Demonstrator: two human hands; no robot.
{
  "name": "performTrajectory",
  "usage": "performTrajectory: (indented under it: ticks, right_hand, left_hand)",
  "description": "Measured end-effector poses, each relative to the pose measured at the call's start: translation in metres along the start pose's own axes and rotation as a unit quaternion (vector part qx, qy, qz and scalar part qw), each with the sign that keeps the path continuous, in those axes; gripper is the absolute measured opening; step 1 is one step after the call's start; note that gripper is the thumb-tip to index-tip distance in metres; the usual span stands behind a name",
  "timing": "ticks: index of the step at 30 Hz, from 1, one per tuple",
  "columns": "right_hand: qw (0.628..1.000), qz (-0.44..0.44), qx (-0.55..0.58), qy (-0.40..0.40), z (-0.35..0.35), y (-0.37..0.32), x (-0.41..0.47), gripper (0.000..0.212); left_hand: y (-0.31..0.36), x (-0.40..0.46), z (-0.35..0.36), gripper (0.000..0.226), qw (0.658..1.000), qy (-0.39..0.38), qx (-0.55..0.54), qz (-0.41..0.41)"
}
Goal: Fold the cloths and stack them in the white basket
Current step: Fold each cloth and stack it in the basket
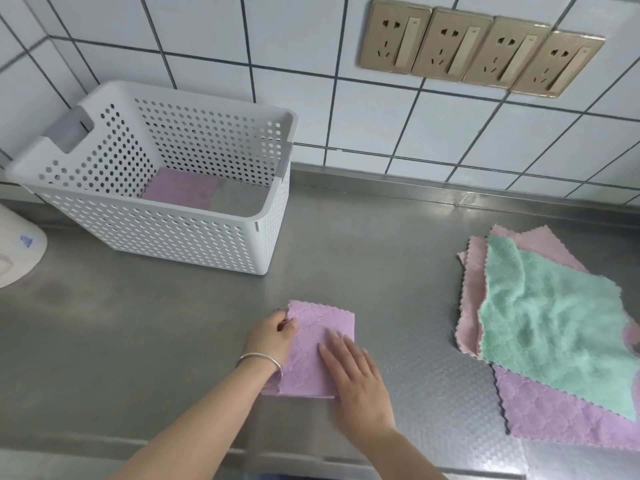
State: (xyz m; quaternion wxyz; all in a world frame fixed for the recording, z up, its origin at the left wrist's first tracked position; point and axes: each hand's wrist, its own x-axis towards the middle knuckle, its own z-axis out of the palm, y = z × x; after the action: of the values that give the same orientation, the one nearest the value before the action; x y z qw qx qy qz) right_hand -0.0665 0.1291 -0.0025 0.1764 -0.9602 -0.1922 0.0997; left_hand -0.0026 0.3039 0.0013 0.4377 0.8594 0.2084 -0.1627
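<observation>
Right hand (356, 372): my fingers lie flat and straight on the folded purple cloth (313, 355), pressing it to the counter (138, 341).
Left hand (272, 336): I pinch the cloth's far-left edge between curled fingers and thumb; a metal bangle (259, 360) sits on that wrist.
Slip risk: the steel looks smooth and dimpled, so I judge the soft fold could slide or spring open if I lift my flat palm first.
Carry risk: one-edge pinching may let the layers flop apart on the way over.
Pile (540, 320): fluffy green, pink and purple squares with zigzag edges, unfolded, well apart to my right.
White basket (194, 233): rigid perforated plastic, far left; a purple cloth already lies flat inside.
</observation>
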Motion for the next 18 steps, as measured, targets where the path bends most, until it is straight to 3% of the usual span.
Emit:
performTrajectory:
  ticks: [2, 8, 14, 18]
  right_hand:
    - [0.999, 0.008, -0.039, -0.021, 0.004, 0.001, 0.004, 0.077]
    - [0.993, 0.007, -0.096, -0.067, 0.023, 0.002, 0.008, 0.085]
    - [0.992, -0.045, -0.113, -0.02, 0.026, 0.003, 0.011, 0.077]
    - [0.993, -0.052, -0.103, -0.038, 0.025, 0.002, 0.012, 0.11]
  left_hand:
    - [-0.009, 0.005, -0.002, 0.011, 1.0, -0.012, -0.002, -0.011]
    - [-0.033, 0.019, 0.0, 0.033, 0.999, -0.014, 0.006, -0.051]
    - [-0.034, 0.007, -0.001, 0.031, 0.997, 0.05, -0.009, -0.05]
    - [-0.037, 0.005, 0.0, 0.03, 0.995, 0.082, -0.012, -0.046]
